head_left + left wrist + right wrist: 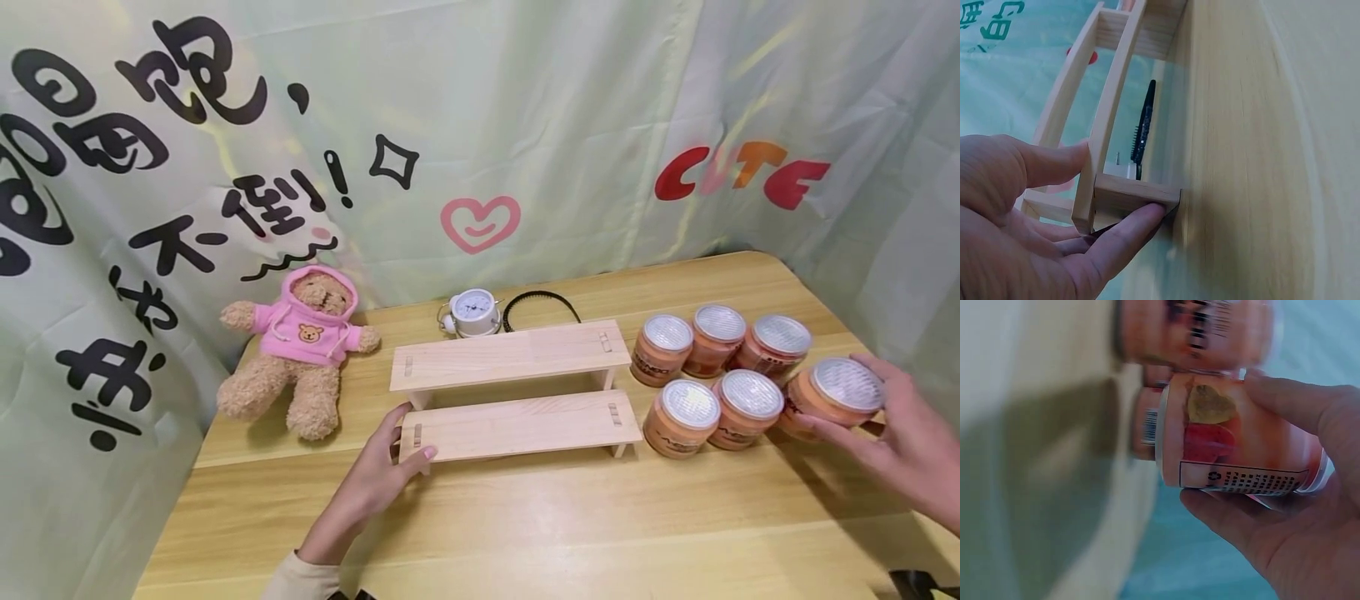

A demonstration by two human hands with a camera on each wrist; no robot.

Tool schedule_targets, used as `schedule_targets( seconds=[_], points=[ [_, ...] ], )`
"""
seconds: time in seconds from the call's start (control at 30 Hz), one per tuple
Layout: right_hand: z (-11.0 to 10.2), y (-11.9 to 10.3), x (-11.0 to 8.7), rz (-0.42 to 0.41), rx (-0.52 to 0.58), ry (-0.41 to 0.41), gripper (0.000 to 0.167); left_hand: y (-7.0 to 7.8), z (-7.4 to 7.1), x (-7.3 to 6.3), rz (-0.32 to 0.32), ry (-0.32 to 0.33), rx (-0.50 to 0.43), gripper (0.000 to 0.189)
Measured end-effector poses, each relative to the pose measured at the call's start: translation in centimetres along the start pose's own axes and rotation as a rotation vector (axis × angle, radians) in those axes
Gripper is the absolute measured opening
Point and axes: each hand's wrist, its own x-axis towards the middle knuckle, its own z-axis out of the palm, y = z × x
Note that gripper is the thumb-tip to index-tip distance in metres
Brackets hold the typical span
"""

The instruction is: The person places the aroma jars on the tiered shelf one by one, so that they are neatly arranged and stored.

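On the table stand two low pale-wood shelves, the rear shelf [510, 357] behind the front shelf [521, 425]. My left hand [378, 467] grips the front shelf's left end, thumb on the board's edge and fingers about its leg [1138, 194]. At the far right, my right hand [903, 425] holds an orange jar [832, 392] with a silver lid, thumb on one side and fingers on the other. In the right wrist view the held jar [1235, 437] appears off the table, with fruit pictures on its label. Several similar jars [682, 418] stand in two rows to its left.
A teddy bear [303, 350] in a pink hoodie sits at the table's left. Behind the rear shelf are a white alarm clock [474, 312] and a black hairband [542, 295]. A printed curtain [570, 125] hangs along the table's back edge.
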Motion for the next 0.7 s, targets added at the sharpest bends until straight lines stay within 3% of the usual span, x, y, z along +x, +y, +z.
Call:
schedule_targets(
  seconds=[0.13,0.3,0.53,0.7],
  points=[
    [-1.1,-1.8,0.9,0.036,-0.018,0.039,0.087,0.0,0.0,0.0,-0.004,-0.003,0.0,0.08],
    [-1.9,-4.0,2.9,-0.018,-0.037,0.058,0.091,-0.1,0.0,0.0,-0.008,-0.004,0.004,0.08],
    [-2.2,-7.6,6.9,-0.056,-0.117,-0.099,0.09,-0.2,0.0,0.1,-0.01,0.002,0.013,0.08],
    [-0.3,-10.7,9.2,-0.134,-0.155,-0.187,0.09,-0.2,0.0,0.2,-0.004,0.004,0.02,0.079]
  ],
)
